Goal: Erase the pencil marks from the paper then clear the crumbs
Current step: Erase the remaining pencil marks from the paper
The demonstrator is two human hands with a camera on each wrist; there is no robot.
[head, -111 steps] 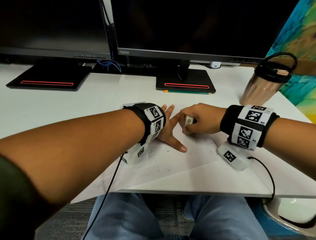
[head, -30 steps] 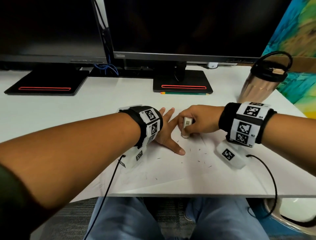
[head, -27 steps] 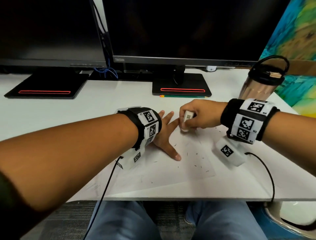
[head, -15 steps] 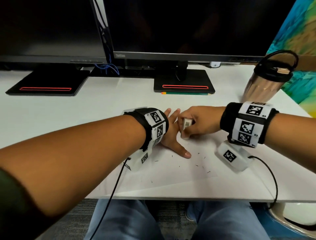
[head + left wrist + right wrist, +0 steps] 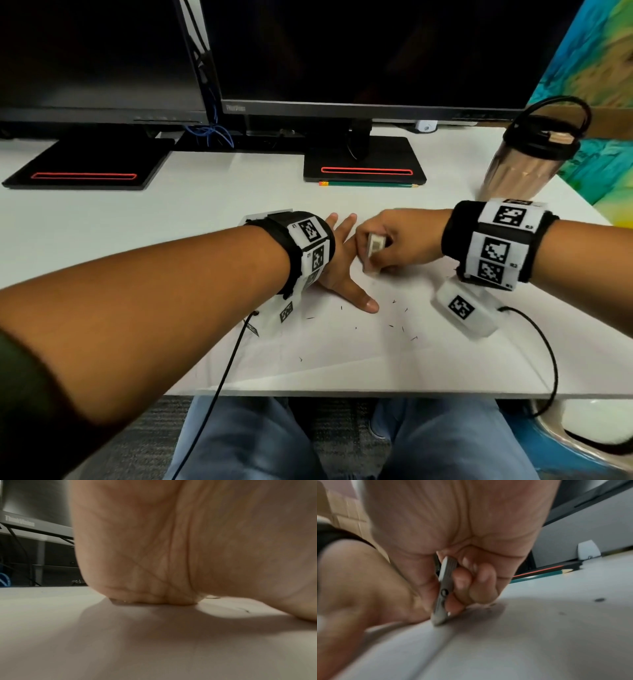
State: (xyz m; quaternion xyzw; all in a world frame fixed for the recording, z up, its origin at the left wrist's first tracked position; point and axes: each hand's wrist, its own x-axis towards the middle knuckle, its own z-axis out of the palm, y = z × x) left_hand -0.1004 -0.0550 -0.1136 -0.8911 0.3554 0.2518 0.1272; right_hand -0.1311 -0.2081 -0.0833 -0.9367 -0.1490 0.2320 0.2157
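The left hand lies flat on the sheet of paper, fingers straight and spread, the thumb stretched out toward the person and pressing the sheet onto the white desk. Just to its right, the right hand pinches a white eraser between the thumb and curled fingers; the eraser stands nearly upright with its lower end touching the paper close to the left hand's fingers. Small dark crumbs lie scattered on the paper, on the person's side of both hands. A green pencil rests against the base of the monitor, well apart from the paper, and a metal tumbler stands at the far right.
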